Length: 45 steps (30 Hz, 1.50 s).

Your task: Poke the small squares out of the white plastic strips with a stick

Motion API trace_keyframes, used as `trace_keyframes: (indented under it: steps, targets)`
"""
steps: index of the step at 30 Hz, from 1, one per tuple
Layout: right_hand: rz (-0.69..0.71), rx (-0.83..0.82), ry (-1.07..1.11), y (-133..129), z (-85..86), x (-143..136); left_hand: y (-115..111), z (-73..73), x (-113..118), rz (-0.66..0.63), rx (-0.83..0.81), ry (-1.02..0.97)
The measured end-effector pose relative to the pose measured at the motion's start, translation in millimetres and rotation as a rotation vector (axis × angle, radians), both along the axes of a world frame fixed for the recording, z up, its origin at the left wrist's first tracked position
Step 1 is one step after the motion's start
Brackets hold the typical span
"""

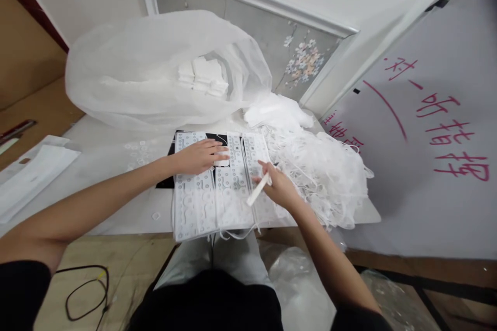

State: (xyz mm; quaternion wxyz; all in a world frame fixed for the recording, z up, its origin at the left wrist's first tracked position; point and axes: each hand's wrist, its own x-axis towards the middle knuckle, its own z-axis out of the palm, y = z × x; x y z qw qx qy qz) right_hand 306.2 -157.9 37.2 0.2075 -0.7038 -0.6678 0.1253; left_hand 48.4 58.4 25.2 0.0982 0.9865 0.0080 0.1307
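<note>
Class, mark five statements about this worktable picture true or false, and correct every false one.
1. The right hand holds a narrow white piece. True.
2. The left hand is clenched in a fist. False: the left hand lies on the patterned sheets with its fingers stretched out.
3. White pieces show within the translucent bag. True.
4. The tangled white pile is left of the sheets. False: the tangled white pile is right of them.
5. The writing on the whiteboard is red. True.
</note>
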Motion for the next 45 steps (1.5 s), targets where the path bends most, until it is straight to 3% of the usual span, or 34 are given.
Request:
trace_keyframes:
  steps: [2, 4, 6, 8, 11, 13, 15, 19, 23, 29, 34, 40, 43, 45]
  targets:
    - [-0.011, 0.028, 0.060, 31, -6.2, -8, 18, -1.0, 14, 0.047, -0.009, 0.048]
    - [0.047, 0.024, 0.034, 55, -18.0, -17, 32, -1.9, 28, 0.173, -0.073, 0.048]
    - [0.105, 0.042, -0.012, 67, -30.8, -21, 41, -1.1, 37, 0.329, -0.145, -0.008]
    - [0.112, 0.084, -0.015, 69, -41.4, -16, 46, 2.0, 40, 0.402, -0.191, -0.070]
    - [0.039, 0.138, 0.024, 64, -51.2, 1, 43, 8.1, 31, 0.261, -0.197, -0.062]
    - [-0.002, 0.143, 0.025, 63, -54.6, 10, 37, 10.2, 20, 0.121, -0.157, 0.009]
    - [-0.012, 0.137, 0.014, 64, -55.9, 14, 31, 9.1, 9, 0.061, -0.120, 0.096]
    - [-0.009, 0.154, 0.029, 68, -55.4, 10, 23, 1.1, -2, 0.140, -0.191, 0.167]
    - [-0.006, 0.162, 0.056, 70, -55.5, 11, 25, -1.1, 2, 0.148, -0.245, 0.139]
    - [0.049, 0.168, 0.096, 71, -57.0, 18, 45, 21.9, 33, 0.260, -0.375, 0.034]
    - [0.086, 0.153, 0.164, 72, -56.2, 23, 58, 32.2, 66, 0.380, -0.536, 0.216]
    - [0.098, 0.136, 0.163, 75, -53.1, 27, 58, 26.6, 68, 0.479, -0.388, 0.240]
    - [0.091, 0.123, 0.134, 79, -51.7, 28, 42, 28.0, 56, 0.559, -0.263, 0.214]
    - [0.072, 0.114, 0.107, 81, -51.4, 28, 24, 26.2, 45, 0.599, -0.092, 0.162]
